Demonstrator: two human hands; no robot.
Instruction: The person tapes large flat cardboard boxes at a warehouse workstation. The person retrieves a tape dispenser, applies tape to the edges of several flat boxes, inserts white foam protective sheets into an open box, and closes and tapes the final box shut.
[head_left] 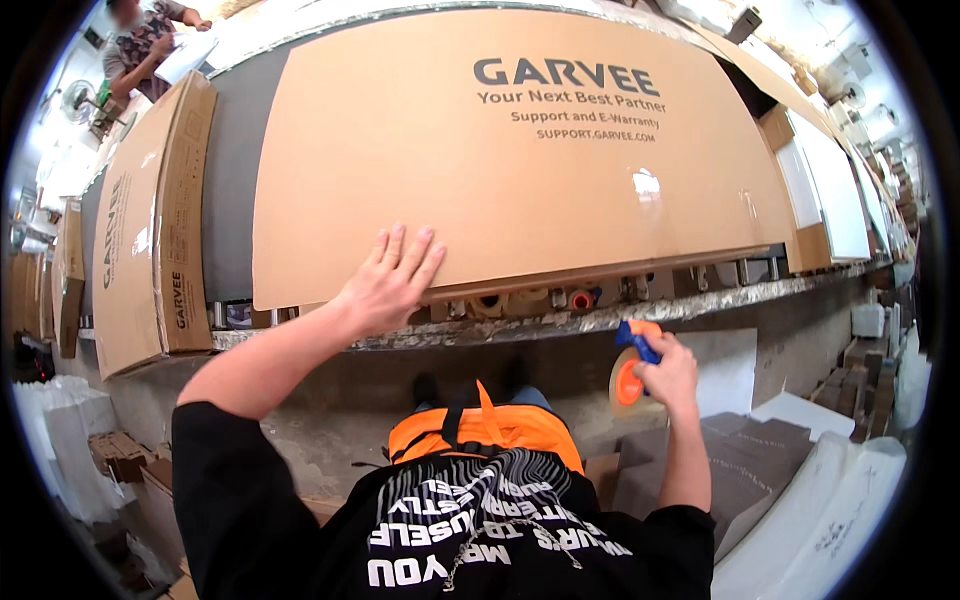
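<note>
A large flat cardboard box lies in front of me on a conveyor, dark printing on its top and a shiny patch of tape toward its right side. My left hand rests flat on its near edge, fingers spread. Off to the right, below the conveyor's edge and apart from the box, my right hand is closed around a blue and orange tape dispenser. A roll of tape with an orange hub sits on the dispenser.
Another printed box stands on the conveyor at left. On the right is an open box with white panels. Wrapped white packs and a grey box lie lower right. A person holds paper at the far left.
</note>
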